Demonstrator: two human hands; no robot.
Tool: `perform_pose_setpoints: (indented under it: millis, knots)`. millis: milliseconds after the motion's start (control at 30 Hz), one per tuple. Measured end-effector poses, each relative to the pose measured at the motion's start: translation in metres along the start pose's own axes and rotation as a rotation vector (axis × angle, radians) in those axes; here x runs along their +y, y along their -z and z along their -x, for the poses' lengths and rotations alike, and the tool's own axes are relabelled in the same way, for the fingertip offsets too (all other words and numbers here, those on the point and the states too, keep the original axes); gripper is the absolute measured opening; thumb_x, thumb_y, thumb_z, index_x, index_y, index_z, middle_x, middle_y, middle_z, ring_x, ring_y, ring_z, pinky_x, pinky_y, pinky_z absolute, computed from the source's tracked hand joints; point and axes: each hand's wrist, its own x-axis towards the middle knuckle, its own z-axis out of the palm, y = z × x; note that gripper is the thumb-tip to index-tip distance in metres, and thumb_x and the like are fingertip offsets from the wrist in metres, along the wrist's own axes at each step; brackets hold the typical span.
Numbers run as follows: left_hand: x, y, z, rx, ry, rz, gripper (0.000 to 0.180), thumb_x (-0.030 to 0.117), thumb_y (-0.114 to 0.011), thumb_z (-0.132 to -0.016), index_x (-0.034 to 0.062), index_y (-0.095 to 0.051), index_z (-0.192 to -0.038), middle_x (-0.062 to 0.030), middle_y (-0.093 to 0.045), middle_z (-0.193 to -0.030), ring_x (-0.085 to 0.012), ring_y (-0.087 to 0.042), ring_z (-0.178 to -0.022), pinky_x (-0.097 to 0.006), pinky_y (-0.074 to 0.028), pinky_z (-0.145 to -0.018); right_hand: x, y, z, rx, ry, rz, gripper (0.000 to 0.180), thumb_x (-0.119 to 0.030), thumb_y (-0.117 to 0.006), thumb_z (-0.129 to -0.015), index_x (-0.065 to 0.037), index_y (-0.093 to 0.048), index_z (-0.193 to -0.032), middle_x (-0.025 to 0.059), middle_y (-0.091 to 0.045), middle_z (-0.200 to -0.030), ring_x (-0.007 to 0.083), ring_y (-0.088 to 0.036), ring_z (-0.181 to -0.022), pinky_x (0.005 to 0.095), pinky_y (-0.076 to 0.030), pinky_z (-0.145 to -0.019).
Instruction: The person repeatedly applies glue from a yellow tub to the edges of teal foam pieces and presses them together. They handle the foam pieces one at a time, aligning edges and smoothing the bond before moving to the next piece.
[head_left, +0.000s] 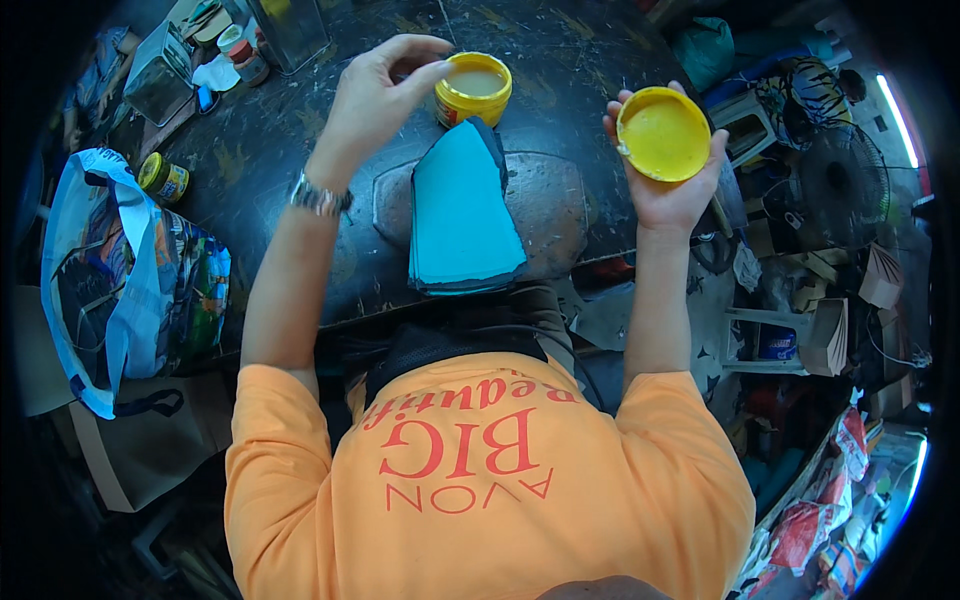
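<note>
A round yellow tub [476, 88] stands uncovered on the dark table, pale stuff showing inside it. My left hand [392, 75] is at its left rim, thumb against the edge and fingers curled toward its far side. Off to the right, my right hand [668, 190] holds up a yellow lid [663, 135], cupping it from below with the hollow side facing me. Between my arms lies a stack of turquoise sheets [462, 210] with dark edges, its narrow end close to the tub.
Under the stack is a worn flat slab [555, 215]. A patterned shopping bag [135, 270] and a small yellow-lidded jar [163, 178] are at the left. A clear box [160, 72] stands far left. Beyond the table's right side are a fan [842, 185] and a stool [765, 340].
</note>
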Motion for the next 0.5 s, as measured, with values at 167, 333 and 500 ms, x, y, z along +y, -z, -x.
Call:
perform_pose_setpoints:
  millis: [167, 333, 500]
  knots:
    - [0.105, -0.024, 0.052, -0.182, 0.024, 0.225, 0.023, 0.023, -0.073, -0.095, 0.0034, -0.072, -0.107, -0.0052, -0.072, -0.089, -0.0108, -0.067, -0.077, -0.024, -0.054, -0.070, 0.016, -0.060, 0.035, -0.338, 0.310, 0.382, 0.103, -0.089, -0.038, -0.084, -0.012, -0.036, -0.151, 0.0314, -0.053, -0.137, 0.0450, -0.060, -0.120, 0.0500, -0.049, -0.105]
    - [0.128, -0.042, 0.074, -0.274, 0.116, 0.209, 0.024, 0.024, -0.072, -0.094, -0.0004, -0.070, -0.093, -0.0125, -0.067, -0.073, -0.0200, -0.064, -0.061, -0.031, -0.049, -0.056, 0.032, -0.076, 0.063, -0.478, 0.586, 0.629, 0.105, -0.090, -0.049, -0.078, -0.012, -0.041, -0.148, 0.0293, -0.053, -0.137, 0.0378, -0.061, -0.120, 0.0451, -0.051, -0.101]
    - [0.125, -0.057, 0.089, -0.242, 0.012, 0.203, 0.025, 0.025, -0.064, -0.097, 0.0015, -0.069, -0.092, -0.0166, -0.067, -0.077, -0.0320, -0.066, -0.067, -0.039, -0.050, -0.059, 0.028, -0.066, 0.080, -0.530, 0.573, 0.736, 0.086, -0.071, -0.058, -0.087, -0.004, -0.051, -0.140, 0.0254, -0.055, -0.133, 0.0334, -0.058, -0.121, 0.0426, -0.047, -0.103]
